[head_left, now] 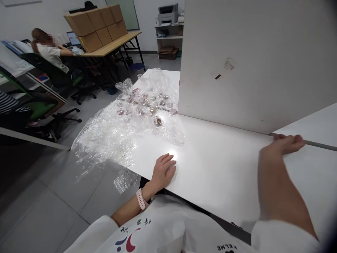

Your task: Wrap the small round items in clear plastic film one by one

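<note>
My left hand (163, 171), with a pale pink band at the wrist, rests on the white tabletop (210, 158) near its front edge. Its fingers are stretched out and nothing is in them. Over to the right, my right hand (288, 143) is curled over a grey rail (319, 144) at the foot of the upright panel; its fingertips are hidden. Beyond my left hand spreads a heap of clear plastic bags (105, 130). Several small colourful items show among the plastic. One small brown, square-looking item (157, 121) lies nearest, inside clear film.
A large white upright panel (237, 52) stands across the right side. Loose plastic (125, 181) hangs past the table's left edge. Further back are stacked cardboard boxes (101, 26), a seated person (50, 52), office chairs and a printer (167, 14) on a shelf.
</note>
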{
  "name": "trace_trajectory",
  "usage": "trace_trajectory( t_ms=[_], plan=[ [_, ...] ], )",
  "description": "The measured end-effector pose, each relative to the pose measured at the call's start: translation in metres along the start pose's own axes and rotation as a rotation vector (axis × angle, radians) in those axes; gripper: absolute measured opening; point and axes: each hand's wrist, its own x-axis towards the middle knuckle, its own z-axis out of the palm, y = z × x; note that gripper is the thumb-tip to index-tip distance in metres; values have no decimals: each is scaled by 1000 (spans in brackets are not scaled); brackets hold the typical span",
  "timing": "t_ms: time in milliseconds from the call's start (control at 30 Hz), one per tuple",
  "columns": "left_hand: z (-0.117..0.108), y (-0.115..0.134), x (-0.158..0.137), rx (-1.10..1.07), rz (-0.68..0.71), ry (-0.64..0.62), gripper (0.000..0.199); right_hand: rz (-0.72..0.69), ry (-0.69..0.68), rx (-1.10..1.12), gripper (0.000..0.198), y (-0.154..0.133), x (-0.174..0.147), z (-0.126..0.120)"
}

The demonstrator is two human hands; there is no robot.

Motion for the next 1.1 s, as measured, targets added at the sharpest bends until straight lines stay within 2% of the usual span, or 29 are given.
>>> trace_trajectory(
  t_ms=[33, 67, 100, 133, 167, 200, 267, 333, 400, 433, 500, 567, 600, 700, 800, 867, 900, 967, 1100],
  plan=[
    [-5, -2, 12, -67, -15, 41, 24, 18, 127, -4, 69, 3, -26, 14],
    [-11, -6, 28, -115, -23, 87, 24, 32, 197, -21, 65, 4, -54, 30],
    [-18, -10, 47, -135, -28, 135, 26, 50, 218, -17, 63, 3, -84, 48],
    [-25, -15, 70, -107, -29, 172, 27, 64, 179, -6, 61, 0, -113, 67],
    [-33, -21, 93, -46, -35, 197, 27, 79, 71, 9, 60, -6, -141, 87],
    [-40, -28, 116, 41, -59, 201, 28, 76, -101, 19, 61, -14, -165, 107],
    [-49, -42, 157, 265, -153, 130, 31, 6, -323, -3, 79, -32, -199, 147],
    [-54, -56, 185, 448, -257, -11, 31, -25, -389, -61, 98, -50, -216, 183],
    [-55, -65, 196, 537, -319, -141, 35, -5, -392, -125, 104, -61, -219, 211],
    [-55, -68, 197, 549, -332, -181, 37, 1, -409, -155, 97, -63, -219, 220],
    [-55, -71, 192, 539, -337, -212, 41, -33, -476, -194, 67, -65, -218, 227],
    [-55, -70, 182, 500, -318, -206, 42, -101, -556, -198, 34, -63, -222, 219],
    [-55, -69, 177, 462, -301, -193, 39, -130, -583, -190, 25, -62, -226, 210],
    [-57, -65, 159, 189, -308, -92, 22, -189, -600, -154, 20, -58, -241, 169],
    [-64, -57, 147, -261, -430, 17, 19, -231, -563, -147, 20, -52, -259, 120],
    [-70, -48, 144, -435, -463, 64, 17, -208, -524, -181, 21, -48, -270, 91],
    [-72, -41, 144, -441, -451, 71, 14, -185, -508, -199, 21, -46, -275, 79],
    [-71, -26, 144, -291, -388, 13, 12, -135, -486, -218, 21, -46, -284, 60],
    [-45, 2, 140, 319, -205, -384, 23, 3, -488, -194, 23, -51, -297, 41]
  ],
)
